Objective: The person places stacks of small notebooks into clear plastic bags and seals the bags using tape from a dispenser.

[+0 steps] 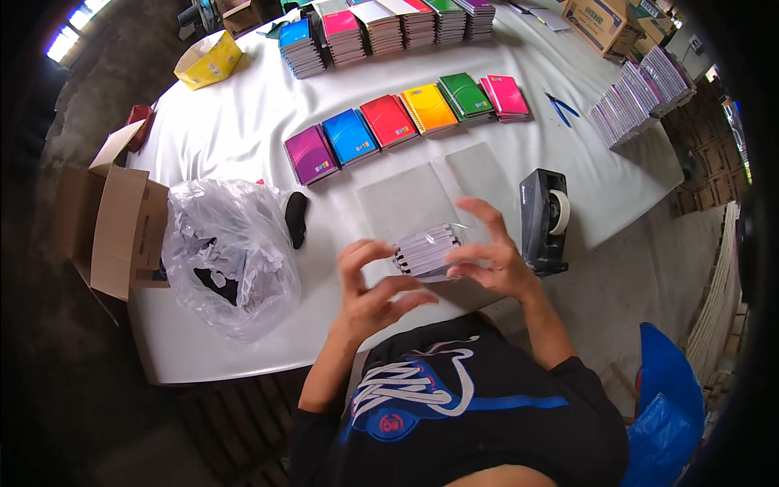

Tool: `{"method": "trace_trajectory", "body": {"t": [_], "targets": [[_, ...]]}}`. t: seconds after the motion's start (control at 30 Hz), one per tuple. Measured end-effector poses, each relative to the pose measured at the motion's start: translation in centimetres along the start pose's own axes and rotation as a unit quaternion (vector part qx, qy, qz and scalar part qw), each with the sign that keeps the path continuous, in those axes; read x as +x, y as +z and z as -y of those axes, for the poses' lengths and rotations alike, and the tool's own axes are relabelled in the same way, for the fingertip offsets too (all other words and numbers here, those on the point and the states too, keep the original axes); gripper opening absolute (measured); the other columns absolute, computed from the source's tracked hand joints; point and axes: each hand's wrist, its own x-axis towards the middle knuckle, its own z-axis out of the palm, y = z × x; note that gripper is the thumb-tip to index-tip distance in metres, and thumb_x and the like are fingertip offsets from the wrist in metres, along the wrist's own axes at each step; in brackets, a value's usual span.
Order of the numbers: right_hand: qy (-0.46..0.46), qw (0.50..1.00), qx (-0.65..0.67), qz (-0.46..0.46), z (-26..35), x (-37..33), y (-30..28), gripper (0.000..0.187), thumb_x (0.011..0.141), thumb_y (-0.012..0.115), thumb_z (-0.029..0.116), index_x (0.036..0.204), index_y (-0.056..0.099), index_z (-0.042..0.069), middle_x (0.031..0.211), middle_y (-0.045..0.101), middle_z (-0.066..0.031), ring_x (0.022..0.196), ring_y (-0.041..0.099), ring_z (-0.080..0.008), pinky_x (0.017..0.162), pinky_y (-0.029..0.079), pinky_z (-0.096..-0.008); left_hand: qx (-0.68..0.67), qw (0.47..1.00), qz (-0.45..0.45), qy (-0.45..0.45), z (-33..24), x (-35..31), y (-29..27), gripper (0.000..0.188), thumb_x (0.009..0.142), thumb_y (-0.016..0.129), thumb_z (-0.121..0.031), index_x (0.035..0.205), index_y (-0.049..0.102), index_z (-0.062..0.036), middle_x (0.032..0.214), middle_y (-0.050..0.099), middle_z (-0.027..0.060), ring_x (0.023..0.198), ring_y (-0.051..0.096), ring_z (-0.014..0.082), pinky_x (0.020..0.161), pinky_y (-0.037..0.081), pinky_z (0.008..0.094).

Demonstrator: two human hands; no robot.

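Note:
A bundle of spiral-bound notebooks [428, 247] in clear plastic film lies at the table's near edge, spines and page edges facing up. My left hand [369, 284] is at its left side, fingers curved and apart, with nothing in them. My right hand [497, 258] is at its right, fingers spread, the lower ones overlapping the bundle's edge; whether they press on it I cannot tell. Just beyond lie flat clear plastic sheets [402, 197]. A black tape dispenser [535, 215] with a pale roll stands to the right of my right hand.
Small coloured notebooks [353, 136] form a row across the table, with taller stacks [345, 42] behind. Blue-handled pliers [560, 108] and wrapped notebook stacks [641, 93] are at right. A plastic bag [235, 252], cardboard box [130, 227] and yellow container [208, 61] occupy the left.

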Motion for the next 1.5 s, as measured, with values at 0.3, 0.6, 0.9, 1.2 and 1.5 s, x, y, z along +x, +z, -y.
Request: {"method": "trace_trajectory", "body": {"t": [0.3,0.6,0.9,1.2,1.5], "targets": [[0.131,0.984,0.118,-0.017,-1.1,-5.5,3.5,0.061,0.061,0.084,0.016,0.115,0.059,0.005,0.126,0.053,-0.0131,0.124,0.044,-0.0285,0.102,0.036,-0.0395,-0.014,0.978,0.165,-0.125,2.5,-8.4,1.2,0.091,0.053,0.086,-0.031,0.131,0.046,-0.009,0.131,0.047,0.0118,0.113,0.051,0.0275,0.09,0.041,0.0366],[0.002,0.986,0.043,0.163,-2.5,-2.7,2.3,0.059,0.062,0.078,0.011,0.118,0.058,0.015,0.13,0.05,-0.0045,0.126,0.043,-0.0244,0.105,0.031,-0.0426,-0.037,0.971,0.217,-0.091,3.6,-8.0,0.7,0.093,0.054,0.085,-0.032,0.134,0.043,-0.0097,0.136,0.045,0.008,0.116,0.05,0.025,0.09,0.039,0.0351],[-0.069,0.959,0.138,0.239,-3.8,0.1,2.3,0.055,0.058,0.077,0.006,0.111,0.062,0.013,0.137,0.04,-0.0112,0.126,0.04,-0.0298,0.105,0.032,-0.0423,0.147,0.915,0.373,-0.035,2.3,-1.6,0.9,0.066,0.066,0.069,-0.026,0.129,0.05,-0.0209,0.132,0.047,-0.0072,0.1,0.047,0.0196,0.078,0.038,0.0362],[0.209,0.94,0.191,0.191,-4.9,5.7,3.1,0.017,0.073,0.062,-0.006,0.086,0.069,0.003,0.093,0.068,-0.0066,0.086,0.064,-0.0149,0.081,0.051,-0.0292,0.178,0.897,0.404,0.028,2.2,-1.1,1.1,0.066,0.065,0.063,-0.014,0.129,0.05,-0.018,0.136,0.044,0.0003,0.125,0.041,0.0144,0.095,0.035,0.0431],[0.29,0.871,0.093,-0.386,-2.7,-3.8,-3.9,0.013,0.084,0.065,0.011,0.094,0.062,0.004,0.083,0.062,-0.0007,0.074,0.056,-0.007,0.066,0.045,-0.0224,0.167,0.843,0.511,0.012,3.4,1.2,0.1,0.093,0.057,0.075,-0.018,0.138,0.033,-0.0364,0.151,0.02,0.0,0.136,0.026,0.0182,0.102,0.024,0.0573]]}}
